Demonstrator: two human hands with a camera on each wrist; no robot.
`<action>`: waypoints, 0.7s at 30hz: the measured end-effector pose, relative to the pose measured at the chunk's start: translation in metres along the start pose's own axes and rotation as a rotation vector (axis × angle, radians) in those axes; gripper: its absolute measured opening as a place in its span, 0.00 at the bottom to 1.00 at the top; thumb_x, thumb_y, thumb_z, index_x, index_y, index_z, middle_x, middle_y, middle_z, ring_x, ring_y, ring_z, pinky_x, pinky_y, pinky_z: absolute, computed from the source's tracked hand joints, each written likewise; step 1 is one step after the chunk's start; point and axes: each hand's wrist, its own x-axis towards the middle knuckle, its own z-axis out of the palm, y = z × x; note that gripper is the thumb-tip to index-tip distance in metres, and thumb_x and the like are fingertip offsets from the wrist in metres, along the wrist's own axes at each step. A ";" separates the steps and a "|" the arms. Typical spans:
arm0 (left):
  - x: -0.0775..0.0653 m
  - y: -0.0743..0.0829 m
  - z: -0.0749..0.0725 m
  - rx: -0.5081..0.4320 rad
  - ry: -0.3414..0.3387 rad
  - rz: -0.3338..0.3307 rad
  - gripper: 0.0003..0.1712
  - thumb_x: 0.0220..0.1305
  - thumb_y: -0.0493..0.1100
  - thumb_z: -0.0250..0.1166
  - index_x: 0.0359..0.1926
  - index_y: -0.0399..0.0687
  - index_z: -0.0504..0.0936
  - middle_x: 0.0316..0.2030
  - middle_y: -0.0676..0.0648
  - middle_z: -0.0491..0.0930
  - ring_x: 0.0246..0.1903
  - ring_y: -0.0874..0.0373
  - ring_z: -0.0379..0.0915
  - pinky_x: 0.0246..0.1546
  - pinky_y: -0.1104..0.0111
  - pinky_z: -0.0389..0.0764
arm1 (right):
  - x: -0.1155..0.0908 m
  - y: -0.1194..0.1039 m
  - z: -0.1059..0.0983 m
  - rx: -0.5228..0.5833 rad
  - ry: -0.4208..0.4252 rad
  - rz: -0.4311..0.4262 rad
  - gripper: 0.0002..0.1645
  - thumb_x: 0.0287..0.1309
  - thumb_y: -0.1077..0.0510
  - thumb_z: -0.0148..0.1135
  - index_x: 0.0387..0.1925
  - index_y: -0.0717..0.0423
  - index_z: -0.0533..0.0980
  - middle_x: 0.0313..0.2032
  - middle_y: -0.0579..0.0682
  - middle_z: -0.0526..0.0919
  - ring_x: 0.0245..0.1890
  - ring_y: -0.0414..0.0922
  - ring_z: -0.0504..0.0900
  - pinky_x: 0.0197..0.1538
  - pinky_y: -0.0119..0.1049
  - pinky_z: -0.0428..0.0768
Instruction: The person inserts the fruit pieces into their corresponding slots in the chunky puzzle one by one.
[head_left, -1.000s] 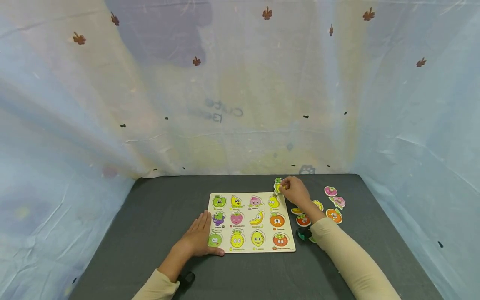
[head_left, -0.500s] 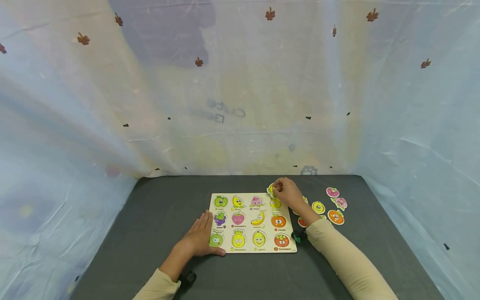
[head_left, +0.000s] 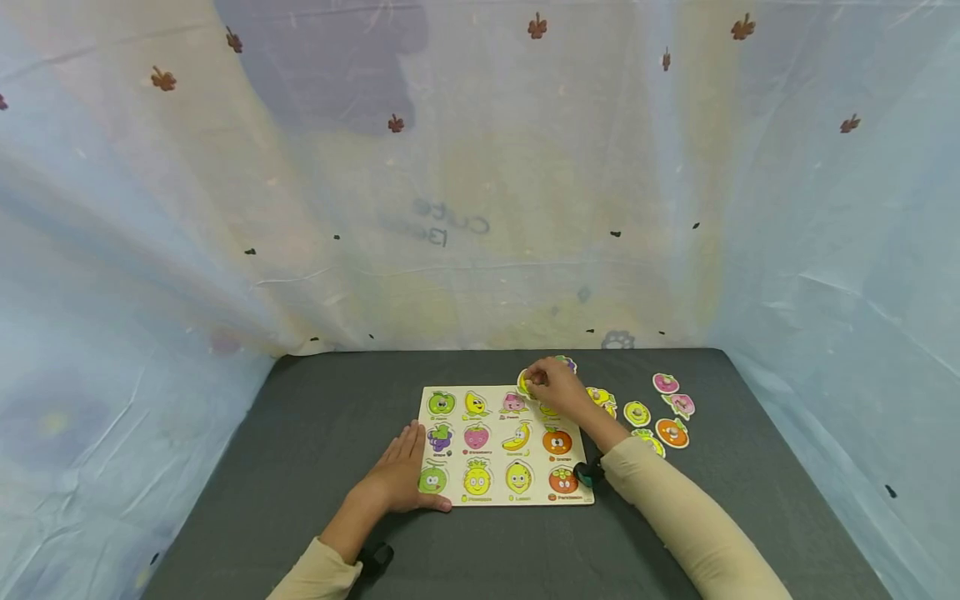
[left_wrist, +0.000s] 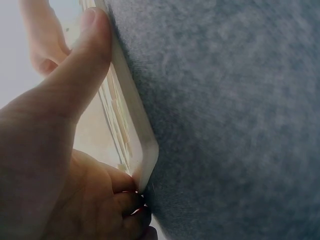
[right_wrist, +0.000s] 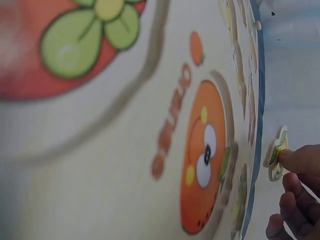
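My right hand (head_left: 557, 385) pinches a yellow-and-green fruit puzzle piece (right_wrist: 278, 155) between thumb and fingertips. In the head view this hand is over the far edge of the puzzle board (head_left: 495, 463), near the peach picture, and its fingers cover much of the piece. The cream board shows rows of fruit pictures, with the orange (right_wrist: 205, 160) large in the right wrist view. Against the board's near left corner lies my left hand (head_left: 399, 468), fingers straight and together. Its thumb (left_wrist: 92, 45) rests along the near edge.
Several loose fruit pieces lie right of the board on the dark tabletop (head_left: 315, 408): an orange piece (head_left: 672, 433), a round yellow piece (head_left: 637, 414) and pink pieces (head_left: 681, 407). A purple piece (head_left: 567, 363) shows behind my right hand. Patterned cloth (head_left: 480, 183) hangs around the table.
My right hand has moved left along the board's far edge, carrying the yellow-and-green puzzle piece. The purple piece behind it has come into view. My left hand stays at the board's corner.
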 end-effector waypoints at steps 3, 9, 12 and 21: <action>-0.002 0.002 -0.001 0.017 0.005 -0.004 0.82 0.49 0.69 0.84 0.84 0.28 0.44 0.85 0.29 0.41 0.84 0.34 0.39 0.83 0.45 0.50 | 0.002 0.000 0.005 0.016 -0.016 -0.023 0.06 0.72 0.62 0.68 0.47 0.57 0.86 0.39 0.50 0.80 0.36 0.45 0.74 0.41 0.42 0.76; 0.000 0.000 0.001 0.022 0.004 0.001 0.82 0.49 0.70 0.84 0.84 0.29 0.44 0.85 0.30 0.41 0.84 0.34 0.39 0.83 0.44 0.49 | 0.006 -0.004 0.012 0.012 -0.054 -0.046 0.06 0.73 0.60 0.68 0.47 0.55 0.86 0.39 0.48 0.79 0.36 0.43 0.74 0.41 0.39 0.76; 0.001 0.001 0.001 0.026 0.004 0.002 0.83 0.49 0.70 0.83 0.84 0.29 0.44 0.85 0.30 0.41 0.84 0.34 0.38 0.83 0.44 0.49 | 0.007 -0.011 0.013 0.014 -0.064 -0.056 0.05 0.73 0.60 0.69 0.46 0.55 0.86 0.39 0.48 0.80 0.37 0.44 0.75 0.41 0.40 0.77; 0.001 0.001 -0.001 0.039 0.002 -0.010 0.83 0.50 0.70 0.83 0.84 0.28 0.44 0.85 0.29 0.41 0.84 0.35 0.39 0.83 0.45 0.50 | 0.011 -0.021 0.024 0.010 -0.097 -0.110 0.04 0.74 0.60 0.68 0.46 0.54 0.86 0.38 0.46 0.79 0.37 0.43 0.74 0.42 0.40 0.77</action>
